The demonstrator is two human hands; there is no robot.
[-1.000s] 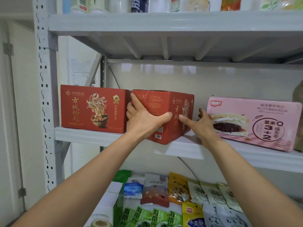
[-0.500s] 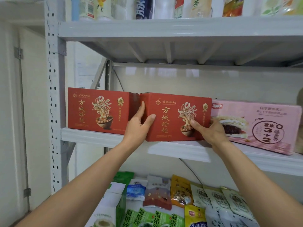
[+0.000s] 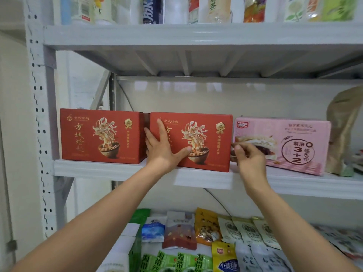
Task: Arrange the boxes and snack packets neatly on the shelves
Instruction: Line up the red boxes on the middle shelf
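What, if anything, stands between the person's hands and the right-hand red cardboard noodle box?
Nothing visible. The left hand lies flat on the front of the right-hand red cardboard noodle box; the right hand, fingers curled, is at its right edge, in front of the pink cardboard cake box. Whether it touches is unclear.

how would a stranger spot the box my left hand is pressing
On the grey rack's middle shelf, three boxes stand in a row. Take the centre red box, pressed by the left hand. Its red twin stands leftmost, while this one neighbours the pink box.
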